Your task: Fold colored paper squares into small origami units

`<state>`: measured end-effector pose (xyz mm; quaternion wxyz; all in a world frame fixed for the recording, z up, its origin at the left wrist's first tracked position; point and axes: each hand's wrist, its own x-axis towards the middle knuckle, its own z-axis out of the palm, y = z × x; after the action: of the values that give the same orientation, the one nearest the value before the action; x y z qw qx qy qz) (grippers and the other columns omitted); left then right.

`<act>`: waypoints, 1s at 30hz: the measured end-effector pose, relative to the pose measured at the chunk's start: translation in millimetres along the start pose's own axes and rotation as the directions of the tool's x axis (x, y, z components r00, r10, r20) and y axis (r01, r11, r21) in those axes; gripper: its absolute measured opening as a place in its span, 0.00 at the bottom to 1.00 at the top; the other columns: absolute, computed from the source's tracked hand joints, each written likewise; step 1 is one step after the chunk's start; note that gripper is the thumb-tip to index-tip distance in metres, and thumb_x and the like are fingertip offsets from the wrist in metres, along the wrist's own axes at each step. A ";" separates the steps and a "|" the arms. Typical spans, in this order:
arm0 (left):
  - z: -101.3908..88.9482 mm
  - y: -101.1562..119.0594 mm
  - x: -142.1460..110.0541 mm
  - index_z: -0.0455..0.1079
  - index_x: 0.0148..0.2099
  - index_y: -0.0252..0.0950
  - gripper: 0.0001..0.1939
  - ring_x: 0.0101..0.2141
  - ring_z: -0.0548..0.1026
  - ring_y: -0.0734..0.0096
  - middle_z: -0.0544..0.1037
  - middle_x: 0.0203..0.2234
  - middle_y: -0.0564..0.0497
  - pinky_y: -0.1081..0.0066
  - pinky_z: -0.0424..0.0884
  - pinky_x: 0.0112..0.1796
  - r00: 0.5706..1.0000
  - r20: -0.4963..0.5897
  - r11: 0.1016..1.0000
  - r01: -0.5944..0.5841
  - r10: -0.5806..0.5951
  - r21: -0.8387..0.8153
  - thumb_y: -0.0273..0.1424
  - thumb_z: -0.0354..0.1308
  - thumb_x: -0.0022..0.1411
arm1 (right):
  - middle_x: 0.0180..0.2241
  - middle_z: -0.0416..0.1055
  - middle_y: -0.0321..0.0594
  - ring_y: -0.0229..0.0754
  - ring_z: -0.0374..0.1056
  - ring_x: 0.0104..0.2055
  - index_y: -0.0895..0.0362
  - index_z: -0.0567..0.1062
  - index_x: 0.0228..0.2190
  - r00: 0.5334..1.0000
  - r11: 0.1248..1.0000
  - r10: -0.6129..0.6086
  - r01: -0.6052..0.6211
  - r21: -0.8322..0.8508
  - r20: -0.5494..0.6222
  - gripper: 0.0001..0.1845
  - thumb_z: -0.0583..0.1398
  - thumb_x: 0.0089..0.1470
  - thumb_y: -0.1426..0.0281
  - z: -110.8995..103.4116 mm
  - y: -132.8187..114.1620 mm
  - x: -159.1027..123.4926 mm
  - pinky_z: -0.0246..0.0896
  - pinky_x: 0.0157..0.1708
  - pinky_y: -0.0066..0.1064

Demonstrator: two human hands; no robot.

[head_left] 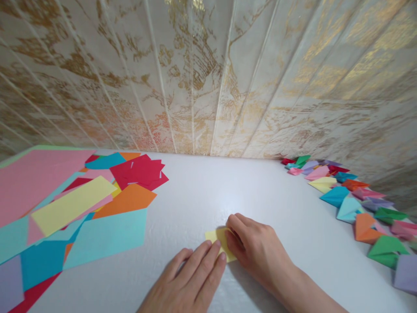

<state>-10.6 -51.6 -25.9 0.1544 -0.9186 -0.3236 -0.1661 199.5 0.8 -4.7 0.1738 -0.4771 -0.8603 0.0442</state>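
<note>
A small piece of yellow paper (223, 239) lies on the white table (195, 187), partly covered by both hands. My left hand (192, 274) rests flat, its fingers stretched out and the fingertips pressing on the paper's left and near part. At the paper's right side, my right hand (252, 245) has its fingers curled together on the edge. The paper's right edge is hidden under those fingers.
Loose coloured sheets lie on the left, among them a pale yellow strip (74, 204), an orange piece (127, 201), a light blue sheet (107, 237) and red pieces (140, 171). Folded paper shapes (366, 227) line the right side. A patterned curtain (202, 78) hangs behind.
</note>
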 end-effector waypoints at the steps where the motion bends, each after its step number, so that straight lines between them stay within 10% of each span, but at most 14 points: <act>1: -0.7 -0.5 0.4 0.71 0.59 0.38 0.19 0.57 0.66 0.65 0.76 0.56 0.51 0.66 0.58 0.51 1.000 0.003 1.000 -0.008 0.008 -0.001 0.29 0.44 0.74 | 0.22 0.65 0.32 0.35 0.59 0.21 0.54 0.63 0.27 1.000 1.000 0.008 -0.008 0.007 0.012 0.09 0.50 0.56 0.78 -0.5 -0.6 0.1 0.44 0.22 0.27; 30: 3.5 2.7 -5.1 0.67 0.62 0.43 0.20 0.61 0.60 0.63 0.72 0.60 0.51 0.64 0.56 0.54 0.995 0.095 0.998 0.040 -0.036 -0.045 0.36 0.47 0.72 | 0.35 0.73 0.38 0.42 0.70 0.35 0.55 0.69 0.36 0.976 0.994 0.085 -0.068 -0.090 0.202 0.11 0.55 0.56 0.81 -2.6 -7.6 -3.2 0.47 0.24 0.29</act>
<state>-11.9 -55.0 -31.6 0.1143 -0.9224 -0.3441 -0.1329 195.8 -6.2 -1.3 0.0620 -0.5097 -0.8557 0.0642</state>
